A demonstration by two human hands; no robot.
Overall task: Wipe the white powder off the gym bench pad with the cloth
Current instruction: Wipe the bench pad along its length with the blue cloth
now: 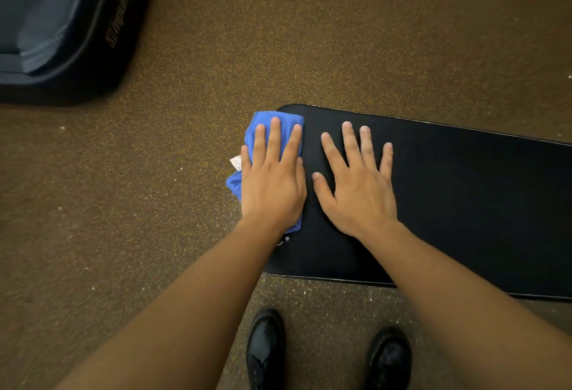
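Head view: left hand point(272, 185) flat, pressing blue cloth point(263, 129) at bench pad point(464, 197) end; right hand point(359, 185) spread, bracing. Pad mostly clean; white specks point(286, 239) near front edge left.

Black bench pad point(464, 203) runs from the middle of the frame out past the right edge, rounded end pointing left. On that left end sits a folded blue cloth point(263, 129), partly hanging off the edge, with the left hand point(272, 185) flat on top. The right hand point(359, 185) is pressed flat on the bare pad just beside it. A small white smudge point(286, 239) shows near the pad's lower left edge. Below it all – speckled brown floor point(278, 33) with white flecks, two black shoes point(266, 352) at bottom centre, and a dark machine base point(62, 24) upper left.
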